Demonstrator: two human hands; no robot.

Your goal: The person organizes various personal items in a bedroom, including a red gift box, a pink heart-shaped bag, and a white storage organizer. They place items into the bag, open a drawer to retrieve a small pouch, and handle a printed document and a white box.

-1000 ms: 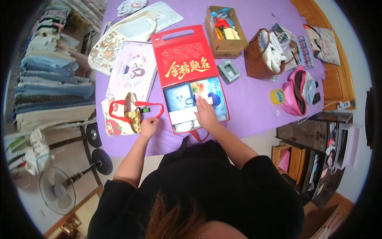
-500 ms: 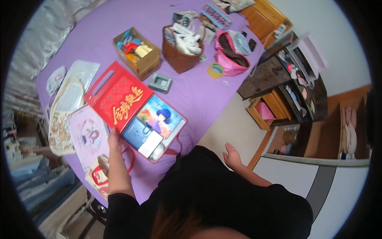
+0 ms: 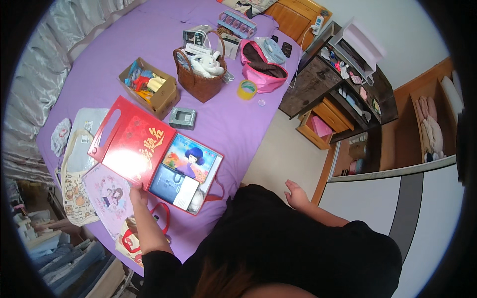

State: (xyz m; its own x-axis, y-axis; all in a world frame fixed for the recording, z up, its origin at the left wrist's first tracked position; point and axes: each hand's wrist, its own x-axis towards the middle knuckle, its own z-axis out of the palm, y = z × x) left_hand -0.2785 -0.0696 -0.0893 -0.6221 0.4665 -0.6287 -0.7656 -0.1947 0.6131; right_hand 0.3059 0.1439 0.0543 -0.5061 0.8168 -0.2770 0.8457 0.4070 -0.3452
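Toward the left of the purple bed [image 3: 236,134], a lilac flat box [image 3: 103,191] lies beside the spread lid [image 3: 121,144] of an open red gift box [image 3: 212,179]; a tug on that lid could pull the gift box askew and jolt the blue case [image 3: 166,185] and illustrated panel [image 3: 191,160] inside. At the lid's lower corner, the left hand [image 3: 138,194] seems to touch the edge; whether it clamps it, I cannot tell. Farther right, the right hand [image 3: 296,195] hangs empty, fingers loosely apart.
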